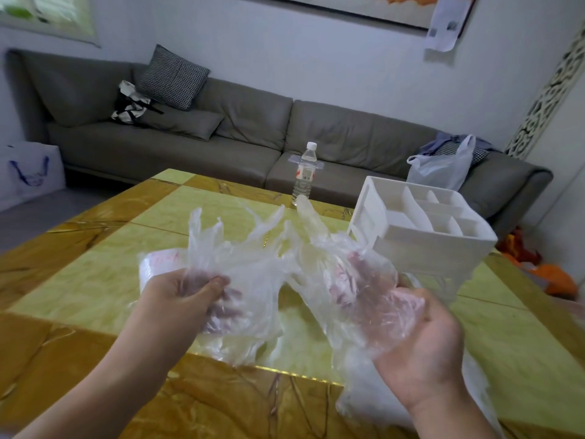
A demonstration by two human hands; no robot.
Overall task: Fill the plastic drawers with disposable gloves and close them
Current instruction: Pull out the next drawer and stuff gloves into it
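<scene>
Two hands up over the counter [95, 274]. Left hand [186, 293] pinching a bunch of clear gloves [240, 270]; right hand [421, 340] palm up, fingers loosely curled under more of them. One white organizer [424, 229] far right, open top compartments showing nothing inside. One bottle [305, 172] behind.
</scene>
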